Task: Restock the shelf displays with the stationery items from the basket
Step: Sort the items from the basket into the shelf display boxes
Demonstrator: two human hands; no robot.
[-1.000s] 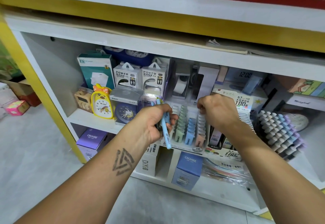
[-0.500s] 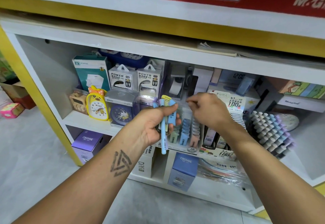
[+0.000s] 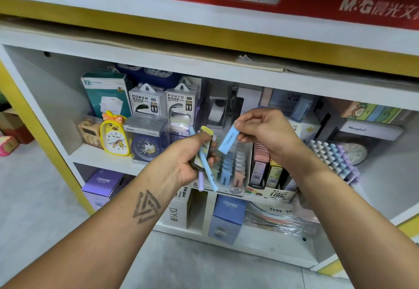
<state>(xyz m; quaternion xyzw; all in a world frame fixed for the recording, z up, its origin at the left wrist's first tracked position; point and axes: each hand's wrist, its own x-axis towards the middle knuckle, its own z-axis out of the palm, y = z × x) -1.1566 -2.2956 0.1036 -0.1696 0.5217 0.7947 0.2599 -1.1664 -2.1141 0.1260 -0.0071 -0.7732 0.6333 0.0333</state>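
My left hand grips a small bundle of stationery: a light blue pen, a lilac pen and a dark case with a yellow cap. My right hand pinches one light blue lead case by its top end, held tilted just above the display tray of pastel lead cases on the middle shelf. The two hands are close together in front of that tray. No basket is in view.
On the shelf stand a yellow duck clock, power bank boxes, a blue clock, a pink and dark lead box display and a rack of pastel pens. Purple and blue boxes sit below.
My right hand left the tray, came to the bundle in my left hand and drew a light blue case out of it. The camera tilted up slightly.
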